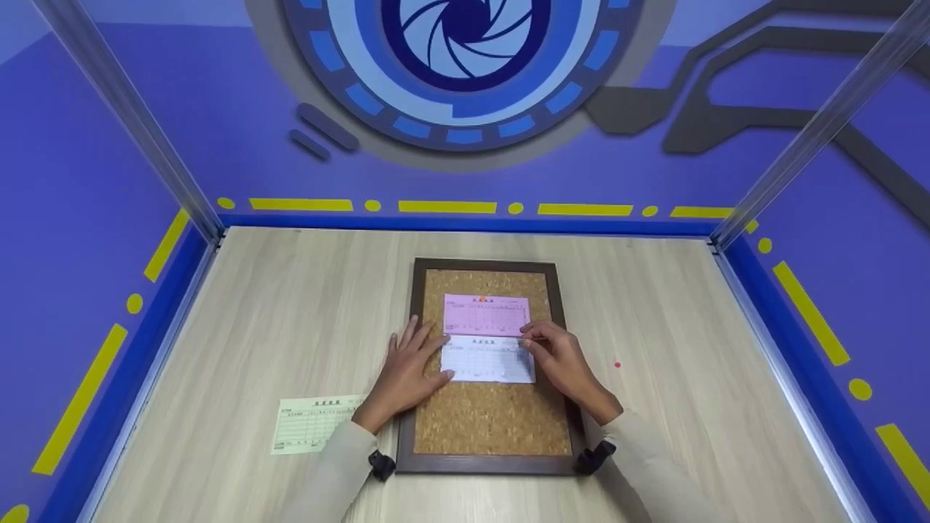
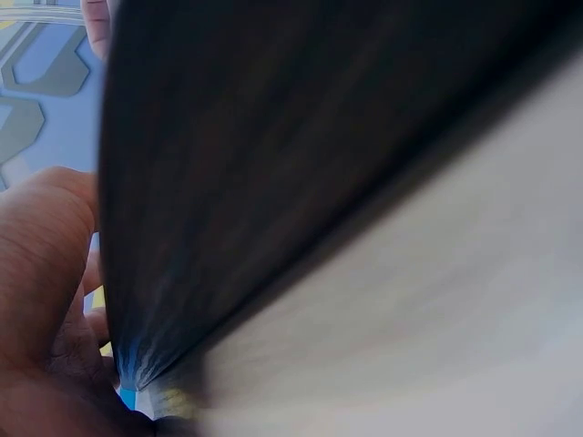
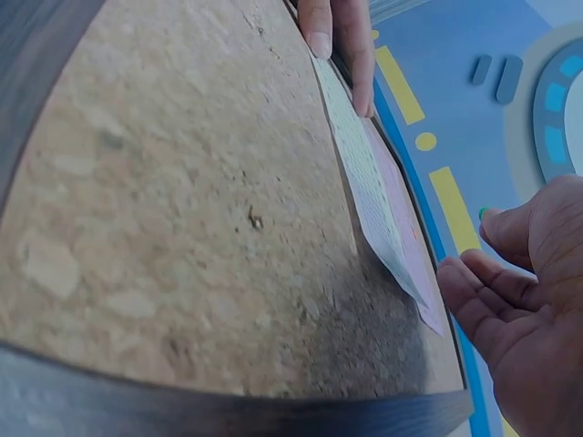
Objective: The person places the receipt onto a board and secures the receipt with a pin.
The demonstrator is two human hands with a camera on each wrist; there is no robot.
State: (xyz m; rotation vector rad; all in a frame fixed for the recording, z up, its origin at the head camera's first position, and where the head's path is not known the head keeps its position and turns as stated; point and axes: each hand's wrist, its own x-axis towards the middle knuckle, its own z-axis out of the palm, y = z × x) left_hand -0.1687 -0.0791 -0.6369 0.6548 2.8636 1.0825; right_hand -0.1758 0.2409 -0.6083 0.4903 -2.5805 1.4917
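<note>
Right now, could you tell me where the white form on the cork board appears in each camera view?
Head: white form at centre, below the pink form, between both hands.
Left wrist: not visible; dark blur fills the frame.
Right wrist: white form edge-on, upper centre to right.
Shared landmark: the cork board.

The person wears long, light cream sleeves on both arms, the cloth plain and unmarked, reaching down to the wrists and ending in snug cuffs. The left sleeve (image 1: 330,472) and the right sleeve (image 1: 654,468) look alike in colour and cut. At each wrist sits a small black device strapped to the underside of the cuff: the left wrist camera (image 1: 381,465) and the right wrist camera (image 1: 594,457), both dark, compact and blocky. The left hand (image 1: 404,374) and the right hand (image 1: 563,359) are bare, with no gloves, rings or watch visible, and the nails are short and unpainted.
</note>
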